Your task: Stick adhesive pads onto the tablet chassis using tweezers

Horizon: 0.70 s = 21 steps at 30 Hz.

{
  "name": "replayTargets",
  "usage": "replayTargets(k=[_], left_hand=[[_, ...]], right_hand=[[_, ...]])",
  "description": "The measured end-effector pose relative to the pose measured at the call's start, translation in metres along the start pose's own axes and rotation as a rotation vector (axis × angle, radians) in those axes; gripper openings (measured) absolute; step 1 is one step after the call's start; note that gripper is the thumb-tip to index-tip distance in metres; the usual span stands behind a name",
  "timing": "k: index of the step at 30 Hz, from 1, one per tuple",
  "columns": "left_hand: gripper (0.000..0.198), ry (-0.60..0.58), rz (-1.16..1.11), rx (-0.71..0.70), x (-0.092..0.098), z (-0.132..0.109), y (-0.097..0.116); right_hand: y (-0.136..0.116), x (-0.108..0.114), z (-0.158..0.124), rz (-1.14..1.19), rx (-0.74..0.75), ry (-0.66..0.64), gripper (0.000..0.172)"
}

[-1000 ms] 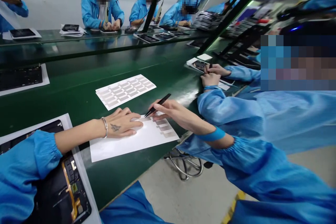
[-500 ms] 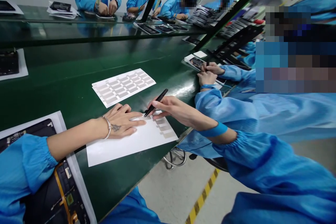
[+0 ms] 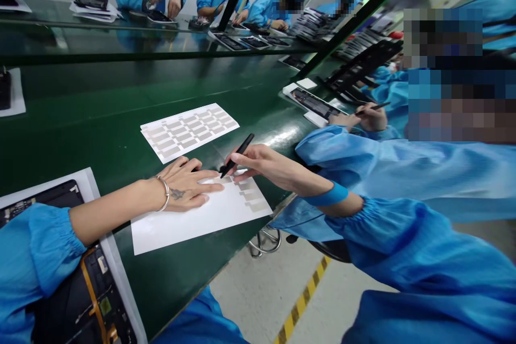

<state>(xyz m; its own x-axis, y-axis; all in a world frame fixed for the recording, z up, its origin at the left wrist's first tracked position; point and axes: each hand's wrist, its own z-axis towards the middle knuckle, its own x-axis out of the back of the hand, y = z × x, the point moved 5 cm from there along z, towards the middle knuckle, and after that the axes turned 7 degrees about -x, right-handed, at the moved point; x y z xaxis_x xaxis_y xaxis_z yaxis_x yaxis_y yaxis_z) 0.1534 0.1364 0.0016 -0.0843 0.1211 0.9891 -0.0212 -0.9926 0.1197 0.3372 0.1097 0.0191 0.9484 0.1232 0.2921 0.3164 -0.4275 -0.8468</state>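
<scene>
My left hand [image 3: 186, 187] lies flat with its fingers stretched out on a white backing sheet [image 3: 181, 226] that carries a few grey stickers near its right end. My right hand [image 3: 258, 163] pinches black tweezers [image 3: 236, 155], tip down just above the sheet's top edge, close to my left fingertips. A second sheet [image 3: 189, 130] full of grey stickers lies farther back on the green belt [image 3: 100, 118].
An opened tablet [image 3: 80, 290] on white paper sits at the near left under my left forearm. To my right a person in a blue gown leans on the belt edge over another device [image 3: 312, 102]. Several workers sit across the table with more devices.
My hands have barely moved; the tweezers' tip sits slightly lower toward the sheet. The neighbour's hands have pulled back from their device toward the right.
</scene>
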Motion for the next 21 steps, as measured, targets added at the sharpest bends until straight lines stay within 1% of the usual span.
replayTargets(k=[6, 13, 17, 21], left_hand=[[0.044, -0.012, 0.003, 0.007, -0.002, 0.000, -0.001], [0.043, 0.011, 0.010, 0.006, -0.001, 0.000, 0.000], [0.044, 0.024, 0.004, -0.011, -0.001, 0.000, 0.000], [0.044, 0.013, 0.004, -0.010, -0.001, 0.000, 0.000]], right_hand=[[-0.002, 0.006, 0.000, -0.015, -0.048, 0.023, 0.044], [-0.006, -0.002, 0.003, 0.004, -0.070, -0.020, 0.046], [-0.007, -0.004, 0.003, 0.035, -0.052, 0.005, 0.043], [-0.006, -0.005, 0.002, 0.062, -0.041, -0.006, 0.040]])
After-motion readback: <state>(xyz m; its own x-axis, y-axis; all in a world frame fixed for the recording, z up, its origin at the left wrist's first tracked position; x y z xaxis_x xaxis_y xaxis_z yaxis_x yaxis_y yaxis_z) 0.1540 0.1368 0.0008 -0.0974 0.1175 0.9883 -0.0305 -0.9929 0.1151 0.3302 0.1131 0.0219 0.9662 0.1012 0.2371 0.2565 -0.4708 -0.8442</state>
